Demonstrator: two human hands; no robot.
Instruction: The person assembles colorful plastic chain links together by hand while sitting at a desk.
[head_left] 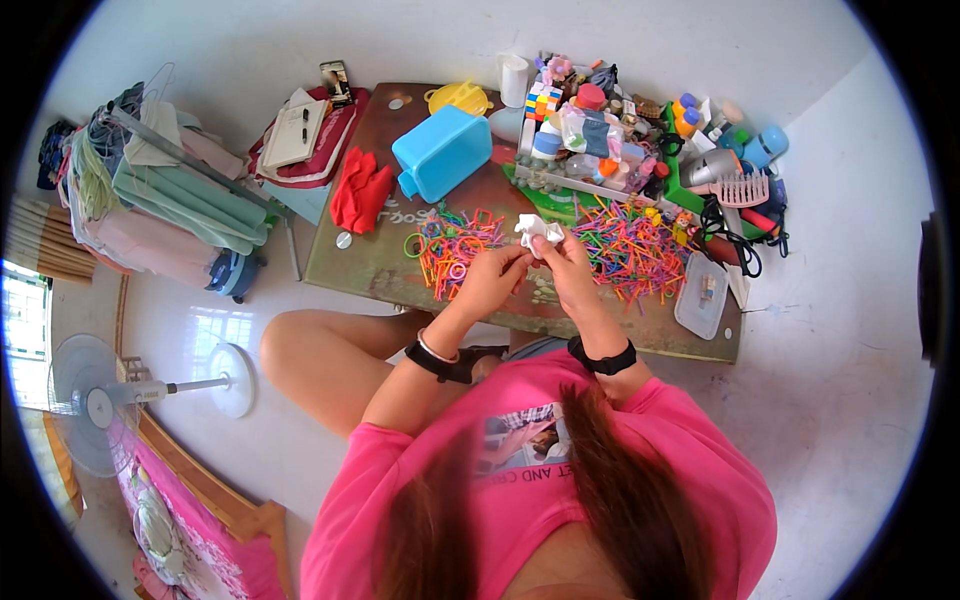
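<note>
Sitting on the floor at a low table (pixel 380 262), we start at the far left, where a fan (pixel 90 405) stands on the tiles and folded clothes (pixel 170 190) hang on a rack, well apart from our work. On the table's left part lie a red cloth (pixel 360 192) and a blue tub (pixel 441 152) tipped on its side, likely pushed back so the near edge stays free for sorting.

Next come the loops (pixel 455 250), a bright scatter of thin plastic rings and sticks just beyond our left hand (pixel 492 280). That hand rises from a bent wrist with a black band, fingers curled together and pinching the lower edge of the wad (pixel 538 232), a small crumpled white piece of paper or plastic; we cannot tell which. The wad is held in the air above the table's near edge, between the two heaps, close to our chest, which we judge keeps it steady while both hands work on it.

Our right hand (pixel 572 272) mirrors the left, wrist banded too, thumb and fingertips clamped on the wad's right side from below, knuckles turned outward.

Right of it spreads a second heap of sticks (pixel 630 250), then a clear lid (pixel 702 296) near the table's corner. Behind stand crowded bottles (pixel 600 135), a pink comb (pixel 745 190) and black cords (pixel 735 245).
</note>
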